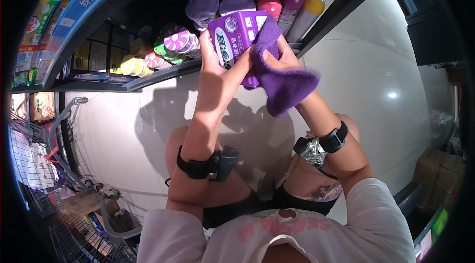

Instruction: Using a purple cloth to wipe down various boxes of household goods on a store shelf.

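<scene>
A purple box [236,35] with white printing is tilted up at the front of a dark shelf, and my left hand [220,71] grips it by its left side and lower part. A purple cloth [293,87] hangs from my right hand [284,55], whose fingers are closed on it. The upper end of this cloth lies against the right side of the box, and its lower end dangles over my right wrist. Part of the right hand's fingers is hidden behind the cloth.
Purple tubs [203,6] and spray cans [306,18] stand on the shelf behind the box. Left of them are canisters with striped lids [177,39]. Wire shopping carts [34,164] stand at the left, a cardboard box [429,174] at the right. Pale floor tiles [366,85] lie below.
</scene>
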Motion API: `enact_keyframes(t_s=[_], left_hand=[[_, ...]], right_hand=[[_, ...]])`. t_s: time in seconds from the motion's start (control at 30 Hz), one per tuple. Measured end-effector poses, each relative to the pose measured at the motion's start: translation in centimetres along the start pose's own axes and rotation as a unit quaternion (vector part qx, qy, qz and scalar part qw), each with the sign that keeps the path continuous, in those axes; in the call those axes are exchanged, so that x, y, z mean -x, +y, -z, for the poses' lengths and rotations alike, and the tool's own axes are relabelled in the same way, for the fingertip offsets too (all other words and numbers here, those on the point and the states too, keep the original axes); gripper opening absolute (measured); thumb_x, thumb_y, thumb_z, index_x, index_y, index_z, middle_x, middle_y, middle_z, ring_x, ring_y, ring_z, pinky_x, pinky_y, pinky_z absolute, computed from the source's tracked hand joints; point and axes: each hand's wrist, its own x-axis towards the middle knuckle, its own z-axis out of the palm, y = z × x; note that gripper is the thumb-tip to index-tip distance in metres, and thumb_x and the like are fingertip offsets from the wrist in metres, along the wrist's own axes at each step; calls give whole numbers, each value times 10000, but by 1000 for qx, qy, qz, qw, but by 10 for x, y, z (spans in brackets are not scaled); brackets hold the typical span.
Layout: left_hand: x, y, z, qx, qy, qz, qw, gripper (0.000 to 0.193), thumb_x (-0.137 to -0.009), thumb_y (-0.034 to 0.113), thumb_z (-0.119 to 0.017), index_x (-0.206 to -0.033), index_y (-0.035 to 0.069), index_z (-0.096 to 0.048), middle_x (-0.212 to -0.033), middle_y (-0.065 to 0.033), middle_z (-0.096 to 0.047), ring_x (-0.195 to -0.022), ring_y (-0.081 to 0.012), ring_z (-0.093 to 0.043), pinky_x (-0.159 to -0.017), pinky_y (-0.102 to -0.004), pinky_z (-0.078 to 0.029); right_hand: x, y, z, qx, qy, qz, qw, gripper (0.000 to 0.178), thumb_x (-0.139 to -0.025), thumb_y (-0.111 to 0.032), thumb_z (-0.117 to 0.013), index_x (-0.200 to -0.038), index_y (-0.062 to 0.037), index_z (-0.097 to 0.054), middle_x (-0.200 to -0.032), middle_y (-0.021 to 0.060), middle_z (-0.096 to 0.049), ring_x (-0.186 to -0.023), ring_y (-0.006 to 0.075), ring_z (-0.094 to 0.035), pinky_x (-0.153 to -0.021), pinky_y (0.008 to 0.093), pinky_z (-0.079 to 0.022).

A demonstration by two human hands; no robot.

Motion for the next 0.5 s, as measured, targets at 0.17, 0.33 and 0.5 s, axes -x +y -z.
enact_keyframes(t_s=[0.17, 0.33, 0.5], left_hand=[[2, 1, 0, 17, -9, 31, 999, 358, -780, 92, -559, -1089, 32, -389, -938, -59, -526, -842, -102, -510, -744, -245, -423], [2, 4, -2, 48, -21, 17, 998, 338, -783, 111, -555, -1077, 29, -411, -952, -60, -528, -855, -112, -509, -764, -251, -414], [4, 6, -1, 48, -31, 35, 998, 439, -737, 79, -611, -1113, 29, -390, -976, -69, -521, -883, -135, -510, -791, -267, -409]], right_hand=[[-1, 5, -7, -18, 59, 37, 997, 430, -788, -166, -588, -1133, -19, -378, -1029, 63, -499, -931, 118, -482, -813, 256, -395], [0, -1, -11, -34, 62, 26, 997, 337, -817, -159, -547, -1094, -16, -419, -1007, 57, -516, -910, 109, -495, -795, 253, -407], [4, -10, -11, -41, 70, -17, 997, 329, -840, -213, -511, -1097, -27, -425, -994, 47, -521, -885, 101, -503, -774, 243, -412]])
